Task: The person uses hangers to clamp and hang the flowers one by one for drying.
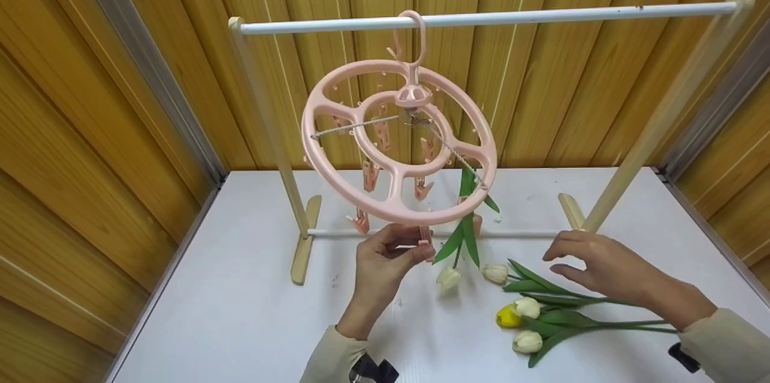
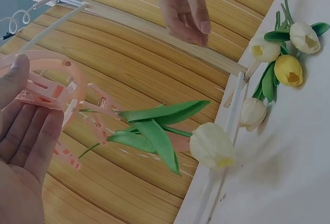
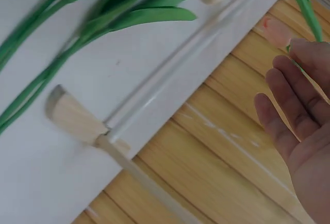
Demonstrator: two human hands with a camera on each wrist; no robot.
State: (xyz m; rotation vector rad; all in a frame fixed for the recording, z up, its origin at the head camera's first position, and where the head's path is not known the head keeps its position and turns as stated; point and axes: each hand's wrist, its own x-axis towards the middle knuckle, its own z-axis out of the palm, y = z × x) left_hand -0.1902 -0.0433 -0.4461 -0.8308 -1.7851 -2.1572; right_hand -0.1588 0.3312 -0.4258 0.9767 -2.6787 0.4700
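Note:
A pink round clip hanger hangs by its hook, tilted. At its front rim my left hand pinches a pink clothespin between thumb and fingers. A white tulip hangs head down just right of that hand, its stem end up among the clips; its bloom and green leaves show large in the left wrist view. My right hand is raised on the right with fingers loosely bent, holding nothing. Below and left of it lie several white tulips and a yellow tulip.
The hanger hooks over the white rod of a rack with wooden legs. A lower white bar crosses close above the white table. Wood-patterned panels stand behind and on both sides. Other pink clips dangle from the hanger.

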